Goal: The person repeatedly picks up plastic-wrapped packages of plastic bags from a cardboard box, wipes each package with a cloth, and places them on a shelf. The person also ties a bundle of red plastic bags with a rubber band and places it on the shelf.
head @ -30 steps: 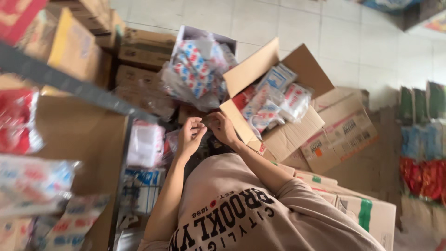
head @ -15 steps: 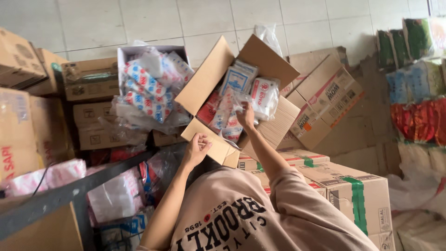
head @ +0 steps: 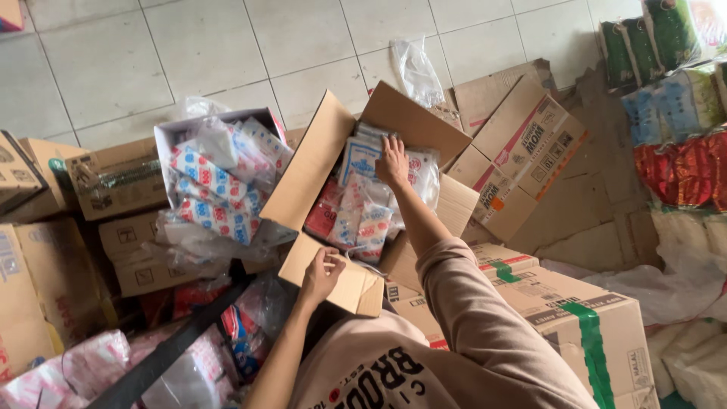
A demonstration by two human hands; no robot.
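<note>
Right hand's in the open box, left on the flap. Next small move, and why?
Probably close the right hand on the white-and-blue packet it rests on and lift it clear. That hand lies flat on top of the packets, not yet gripping, while the left hand holds the near flap of the open cardboard box, steadying it.

Pale square floor tiles [head: 189, 60] with dark grout lines fill the far part of the scene, evenly lit. Closed and flattened cardboard cartons [head: 522, 151] crowd the right and left sides. A dark metal bar [head: 174, 344] slants across the near left. Stacked green, blue and red packets [head: 674, 113] line the right edge. A crumpled clear plastic bag [head: 416, 72] lies on the tiles.
</note>
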